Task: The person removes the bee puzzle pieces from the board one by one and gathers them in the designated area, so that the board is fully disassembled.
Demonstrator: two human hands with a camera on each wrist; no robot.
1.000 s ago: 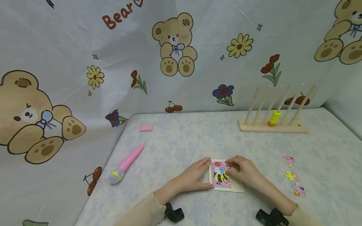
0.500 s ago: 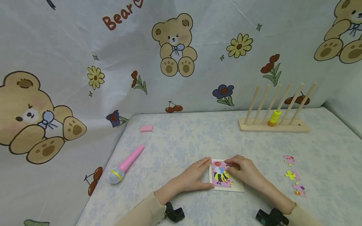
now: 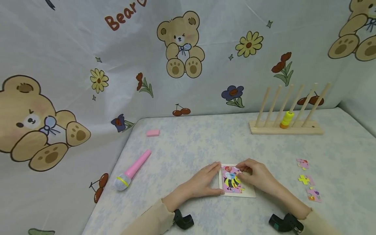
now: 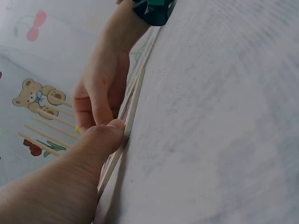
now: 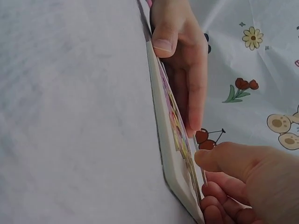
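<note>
A small jigsaw puzzle (image 3: 230,182) with a bee picture lies in a white frame (image 3: 248,193), its right side partly unfilled. My left hand (image 3: 201,182) rests along the frame's left edge, fingers extended at the upper corner and thumb (image 4: 114,133) on the lower one. Over the puzzle's upper right, my right hand (image 3: 258,176) has its fingers curled, thumb (image 5: 210,159) and index fingertip close together, pinching a puzzle piece that they mostly hide. To the right lie loose puzzle pieces: a pink one (image 3: 303,164), a yellow-and-pink one (image 3: 304,179) and another pink one (image 3: 314,195).
A wooden peg stand (image 3: 286,130) with yellow and orange rings on one peg stands at the back right. On the left are a pink toy microphone (image 3: 135,169) and a pink block (image 3: 153,133). A bear-print cloth (image 3: 205,98) hangs behind the table.
The head view has shifted slightly. Both hands stay at the puzzle, with only slight movement of the right fingers; the loose pieces lie as before.
</note>
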